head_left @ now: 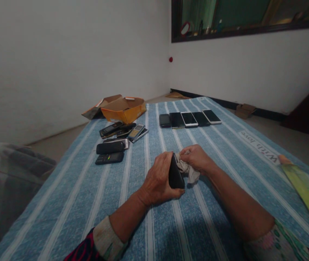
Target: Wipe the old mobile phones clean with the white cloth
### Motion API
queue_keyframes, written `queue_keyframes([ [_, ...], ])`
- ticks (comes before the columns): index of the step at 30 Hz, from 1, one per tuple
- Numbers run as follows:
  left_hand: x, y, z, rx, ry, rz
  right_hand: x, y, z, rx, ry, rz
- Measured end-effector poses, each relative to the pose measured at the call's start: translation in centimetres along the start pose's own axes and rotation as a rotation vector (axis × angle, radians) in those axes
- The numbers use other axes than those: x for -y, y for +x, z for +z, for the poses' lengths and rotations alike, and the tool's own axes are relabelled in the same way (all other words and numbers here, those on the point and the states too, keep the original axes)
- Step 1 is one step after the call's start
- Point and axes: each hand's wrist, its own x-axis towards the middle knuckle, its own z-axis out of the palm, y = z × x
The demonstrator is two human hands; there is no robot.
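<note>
Black smartphone (175, 173), long axis tilted close to upright, sits wrapped in the left hand's fingers (165, 163). At two o'clock from it, the right hand's fingers (188, 152) pinch a grey cloth (188, 170) touching its edge, above a blue striped bedcover (132, 224).

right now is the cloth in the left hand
No, the grey cloth is bunched in the right hand, while the left hand grips a black phone.
</note>
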Motion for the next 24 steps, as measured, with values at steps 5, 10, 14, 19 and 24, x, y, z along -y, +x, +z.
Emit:
queue_keyframes([
  [5, -0.03, -0.04, -0.02, 0.010, 0.001, -0.003, -0.10, -0.18, -0.09, 0.053, -0.021, 0.026],
  [10, -0.09, -0.02, 0.00, -0.010, -0.011, 0.010, -0.10, 0.09, -0.13, 0.003, -0.015, -0.011],
  [14, -0.13, -0.02, -0.07, -0.002, -0.010, -0.001, -0.21, 0.05, -0.25, 0.056, -0.065, 0.006],
  [19, -0.14, -0.05, -0.10, 0.003, 0.007, 0.006, -0.14, 0.05, -0.14, 0.008, -0.040, 0.000],
  [24, -0.11, -0.02, -0.10, 0.019, 0.016, 0.004, -0.16, 0.05, -0.26, 0.087, -0.065, -0.009],
])
